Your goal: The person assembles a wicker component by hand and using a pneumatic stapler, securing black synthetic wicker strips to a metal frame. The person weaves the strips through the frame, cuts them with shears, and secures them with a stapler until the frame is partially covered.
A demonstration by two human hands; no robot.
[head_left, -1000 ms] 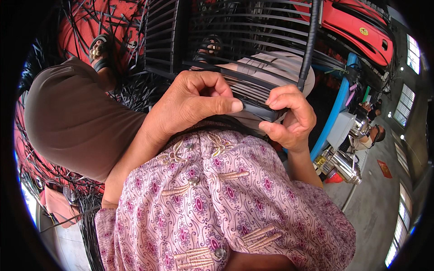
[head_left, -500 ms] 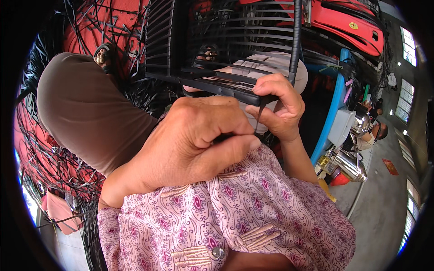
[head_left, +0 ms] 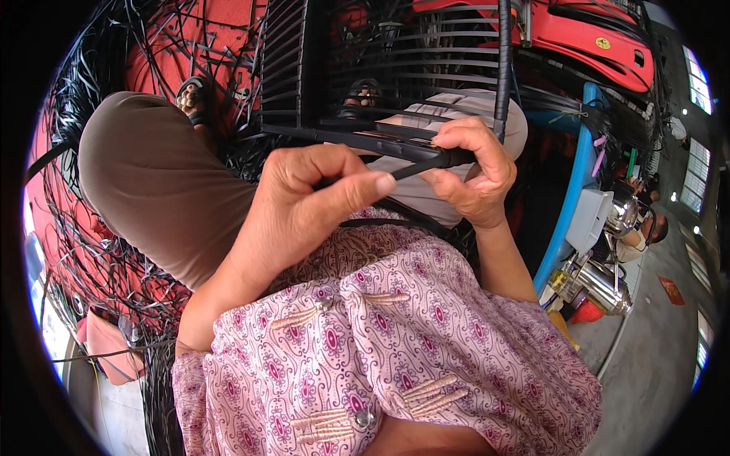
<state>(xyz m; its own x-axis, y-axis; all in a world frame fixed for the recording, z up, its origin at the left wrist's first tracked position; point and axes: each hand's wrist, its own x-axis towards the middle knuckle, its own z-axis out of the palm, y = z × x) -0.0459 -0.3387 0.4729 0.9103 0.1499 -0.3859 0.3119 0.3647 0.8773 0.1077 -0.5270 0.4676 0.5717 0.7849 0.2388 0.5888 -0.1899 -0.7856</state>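
Observation:
A black frame (head_left: 350,140) strung with rows of flat black strips stands in front of me, its near bar level with my hands. My left hand (head_left: 308,194) pinches a flat black plastic strip (head_left: 417,168) between thumb and fingers, to the left of the bar's right end. The strip runs taut from there to that end. My right hand (head_left: 477,171) is closed around the bar's right end, thumb below and forefinger above. What lies under its curled fingers is partly hidden.
My knees, the left one in brown cloth (head_left: 152,182), flank the frame. Loose black strips (head_left: 91,243) heap on the red surface (head_left: 163,64) at left. On the right are a blue-rimmed container (head_left: 564,205), a white tray (head_left: 589,219) and a metal flask (head_left: 601,283).
My left hand has moved left and turned, with its thumb now outstretched along the strip. The strip, which hung down from the bar's end, now slants toward the left hand. My right hand keeps its grip.

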